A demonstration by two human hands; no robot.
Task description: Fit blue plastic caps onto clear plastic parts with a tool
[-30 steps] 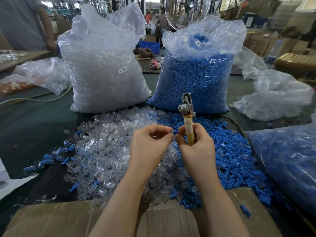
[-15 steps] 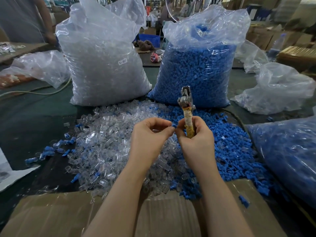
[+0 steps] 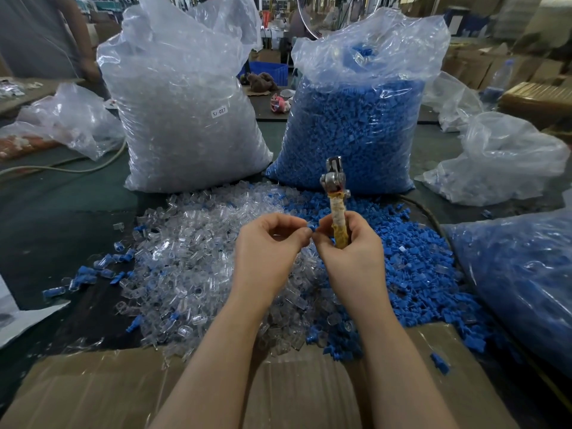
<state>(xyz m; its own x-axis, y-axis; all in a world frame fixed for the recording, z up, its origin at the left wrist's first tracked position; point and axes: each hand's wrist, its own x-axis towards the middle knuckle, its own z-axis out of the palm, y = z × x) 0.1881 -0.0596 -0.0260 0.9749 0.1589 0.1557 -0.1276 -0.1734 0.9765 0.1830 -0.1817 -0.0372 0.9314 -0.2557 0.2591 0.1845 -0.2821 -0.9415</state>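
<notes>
2 hands together: left hand (image 3: 272,243) pinching blue cap (image 3: 311,226), right hand (image 3: 349,252) around tool (image 3: 335,209).

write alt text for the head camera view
Two hands meet above heaped plastic parts: the right hand grips an upright tool, the left hand pinches a small blue cap beside it. Behind stand a clear bag and a blue bag.

Cardboard (image 3: 102,394) (flattened), pale cable (image 3: 77,168)

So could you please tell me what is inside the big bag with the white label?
The labelled bag looks packed with clear plastic parts up to near its crumpled neck. Whatever lies deep in the middle or underneath is covered.
</notes>
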